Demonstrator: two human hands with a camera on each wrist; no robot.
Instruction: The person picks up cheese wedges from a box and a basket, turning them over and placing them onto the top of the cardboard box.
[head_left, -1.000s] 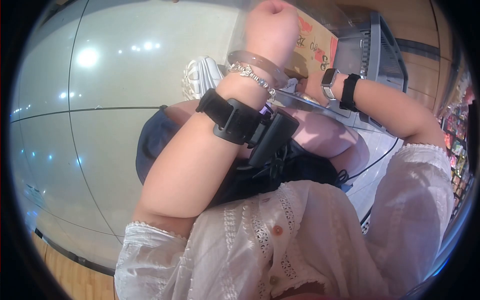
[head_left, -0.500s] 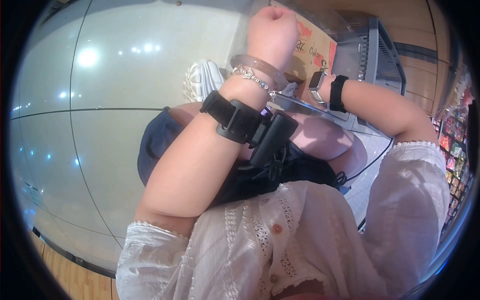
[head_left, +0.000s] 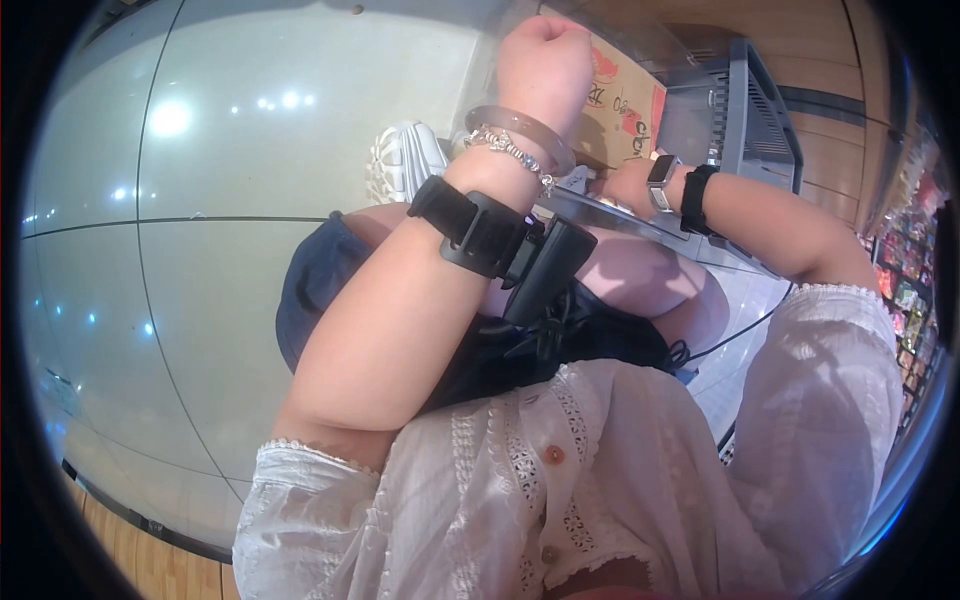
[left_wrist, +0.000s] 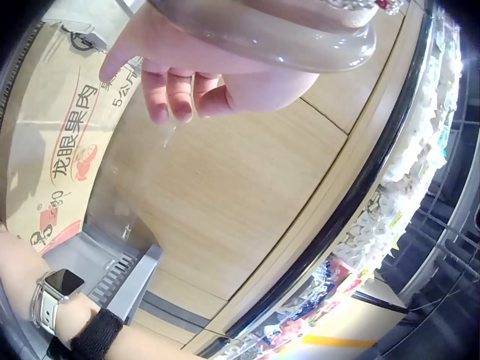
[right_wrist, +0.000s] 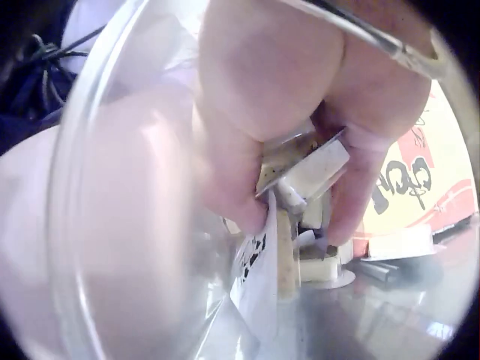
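Observation:
My left hand (head_left: pixel 545 75) is raised beside the open box area, a bangle and beaded bracelet round its wrist. In the left wrist view its fingers curl at the edge of a clear plastic panel (left_wrist: pixel 124 202), which is hard to make out. Lower down, my right hand (head_left: pixel 626 186) reaches in by the carton, its fingers mostly hidden in the head view. Up close, its thumb and fingers pinch a small cream block in clear wrap (right_wrist: pixel 319 171). More small pale pieces (right_wrist: pixel 319 268) lie beneath, beside a white label with black print (right_wrist: pixel 253 259).
A cardboard carton (head_left: pixel 620 105) with red and black print stands behind the right hand. To its right is a grey plastic crate (head_left: pixel 750 120) against wood panelling (left_wrist: pixel 240 187). My white shoe (head_left: pixel 405 160) is on the tiled floor left of the carton. Packaged goods (head_left: pixel 905 300) fill racks at far right.
My right hand shifted left, then came back right and a little lower among the pieces. The left hand has sunk slightly in the view and otherwise keeps its pose.

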